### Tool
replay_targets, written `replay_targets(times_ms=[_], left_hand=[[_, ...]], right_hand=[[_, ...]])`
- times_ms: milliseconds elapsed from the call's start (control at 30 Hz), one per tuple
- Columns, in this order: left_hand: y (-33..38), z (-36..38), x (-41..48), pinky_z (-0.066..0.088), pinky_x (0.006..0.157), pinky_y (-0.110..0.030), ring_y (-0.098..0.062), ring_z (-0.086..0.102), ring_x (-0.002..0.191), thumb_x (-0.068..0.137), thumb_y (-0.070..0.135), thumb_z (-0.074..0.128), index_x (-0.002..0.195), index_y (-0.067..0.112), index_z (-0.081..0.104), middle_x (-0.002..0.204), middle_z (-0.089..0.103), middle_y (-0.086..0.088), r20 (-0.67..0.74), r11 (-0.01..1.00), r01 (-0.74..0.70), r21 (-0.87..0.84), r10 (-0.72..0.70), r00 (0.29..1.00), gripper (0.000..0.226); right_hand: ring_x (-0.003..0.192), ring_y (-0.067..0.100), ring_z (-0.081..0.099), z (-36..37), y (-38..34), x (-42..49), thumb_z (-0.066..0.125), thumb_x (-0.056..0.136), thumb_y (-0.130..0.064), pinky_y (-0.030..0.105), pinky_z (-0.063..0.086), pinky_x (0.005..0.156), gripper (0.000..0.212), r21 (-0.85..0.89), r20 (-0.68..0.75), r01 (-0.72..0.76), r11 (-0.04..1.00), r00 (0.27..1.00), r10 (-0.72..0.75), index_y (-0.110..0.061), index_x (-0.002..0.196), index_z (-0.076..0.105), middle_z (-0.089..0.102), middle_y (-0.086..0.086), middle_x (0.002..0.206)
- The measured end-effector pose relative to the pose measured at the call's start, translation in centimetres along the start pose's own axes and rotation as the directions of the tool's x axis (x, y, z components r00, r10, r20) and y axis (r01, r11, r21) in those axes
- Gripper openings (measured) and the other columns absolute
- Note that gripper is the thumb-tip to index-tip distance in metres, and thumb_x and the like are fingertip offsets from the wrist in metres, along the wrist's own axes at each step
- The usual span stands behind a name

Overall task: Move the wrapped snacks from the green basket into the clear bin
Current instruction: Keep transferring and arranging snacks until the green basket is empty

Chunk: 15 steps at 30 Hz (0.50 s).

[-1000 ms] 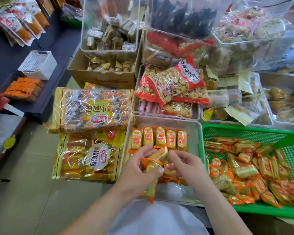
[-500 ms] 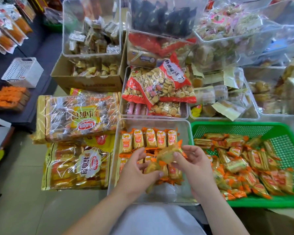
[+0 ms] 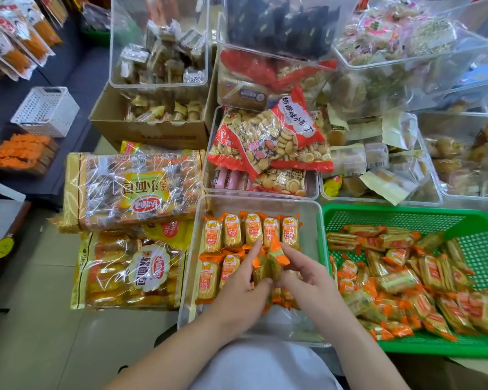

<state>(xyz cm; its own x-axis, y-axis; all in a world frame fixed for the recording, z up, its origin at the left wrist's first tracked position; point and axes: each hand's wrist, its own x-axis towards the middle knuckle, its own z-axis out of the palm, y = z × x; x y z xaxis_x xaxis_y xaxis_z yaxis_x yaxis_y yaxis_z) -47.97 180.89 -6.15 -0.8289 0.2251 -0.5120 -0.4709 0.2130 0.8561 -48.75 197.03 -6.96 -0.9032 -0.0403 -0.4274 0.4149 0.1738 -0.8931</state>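
Both hands are held over the clear bin (image 3: 192,249). A few wrapped snacks (image 3: 271,263) are pinched upright between the thumb and stretched forefinger of the left hand (image 3: 237,289) and of the right hand (image 3: 307,280). Rows of the same snacks are laid in the bin, and many more are heaped in the green basket (image 3: 406,211) just beside it.

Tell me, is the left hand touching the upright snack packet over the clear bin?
Touching. The head view shows the left hand pressing its thumb and forefinger against the upright snack packet above the clear bin, with no gap between them.
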Motion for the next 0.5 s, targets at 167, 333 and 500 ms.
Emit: replay_targets(times_ms=[167,333,500], left_hand=[[-0.5,-0.6,0.5,0.047,0.116,-0.035,0.003,0.055,0.133,0.101,0.016,0.067,0.162,0.037,0.027,0.148,0.059,0.015,0.003,0.998,-0.012,-0.064,0.012,1.000,0.076],[-0.5,-1.1,1.0,0.060,0.092,-0.025,-0.003,0.068,0.110,0.084,0.030,0.086,0.153,0.036,0.042,0.125,0.067,0.014,-0.211,0.997,-0.030,-0.072,0.014,0.977,0.083],[-1.9,-1.8,1.4,0.065,0.072,-0.039,-0.021,0.073,0.093,0.062,0.060,0.093,0.120,0.050,0.050,0.107,0.073,0.002,-0.348,0.999,0.010,-0.037,-0.023,0.937,0.073]], right_hand=[[0.096,0.003,0.067,-1.9,-0.1,0.0,0.064,0.096,0.003,0.022,0.058,0.079,0.059,-0.186,0.094,0.122,0.975,0.990,-0.106,-0.043,0.133,0.062,0.074,-0.021,0.105],[0.087,0.005,0.071,-2.4,0.2,0.0,0.085,0.085,-0.018,0.022,0.058,0.075,0.035,-0.153,-0.004,0.119,0.981,0.993,-0.121,-0.038,0.111,0.074,0.076,-0.012,0.096],[0.065,0.014,0.055,-2.4,1.8,0.5,0.077,0.087,-0.035,0.030,0.047,0.059,0.012,-0.419,-0.170,0.026,0.907,0.980,-0.107,-0.026,0.082,0.069,0.059,-0.005,0.068]])
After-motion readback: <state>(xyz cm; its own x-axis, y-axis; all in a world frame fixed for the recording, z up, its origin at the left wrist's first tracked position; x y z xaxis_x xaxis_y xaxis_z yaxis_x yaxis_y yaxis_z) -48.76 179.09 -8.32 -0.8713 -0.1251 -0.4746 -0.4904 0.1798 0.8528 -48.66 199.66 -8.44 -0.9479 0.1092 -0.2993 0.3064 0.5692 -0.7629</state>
